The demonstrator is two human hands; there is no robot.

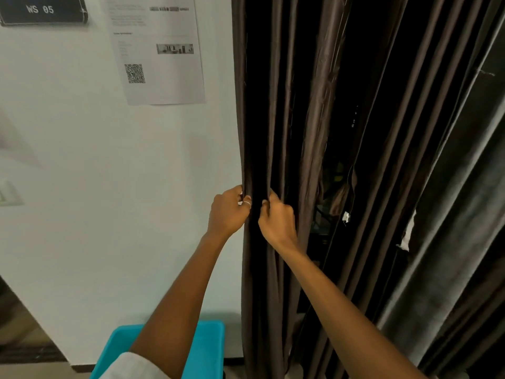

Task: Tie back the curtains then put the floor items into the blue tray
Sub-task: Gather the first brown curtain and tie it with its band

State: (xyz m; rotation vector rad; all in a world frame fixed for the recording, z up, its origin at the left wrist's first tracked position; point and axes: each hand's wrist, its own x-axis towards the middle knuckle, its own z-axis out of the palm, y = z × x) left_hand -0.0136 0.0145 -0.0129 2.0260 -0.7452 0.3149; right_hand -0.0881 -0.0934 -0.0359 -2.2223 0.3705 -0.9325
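— What has each grip got hold of?
— The brown curtain (273,105), both of them. The left grip (228,210) has its fingers curled round the curtain's outer edge, right where the cloth meets the white wall (109,173). There's a thin ring (247,204) on one finger. The right grip (277,217) is closed tight on the next fold over, thumb up against the cloth.
— Close together?
— Just beside each other, knuckles nearly touching. Both forearms are bare and stretched out (a bit of white sleeve (131,365) shows at the left elbow).
— And the curtain itself?
— Hanging straight in narrow pleats, not tied back. To its right there's a dark gap in the cloth, then a grey curtain (451,214), with small white tags (346,216) along the edges.
— Where's the blue tray?
— The blue tray (207,348) sits low down at the foot of the wall, just left of the curtain's hem and under the left forearm. The arm hides much of its inside, so I can't tell what it holds.
— Anything on the wall?
— A printed sheet (158,50) with a QR code, and a dark sign (41,9) reading WS 05 in the top corner.
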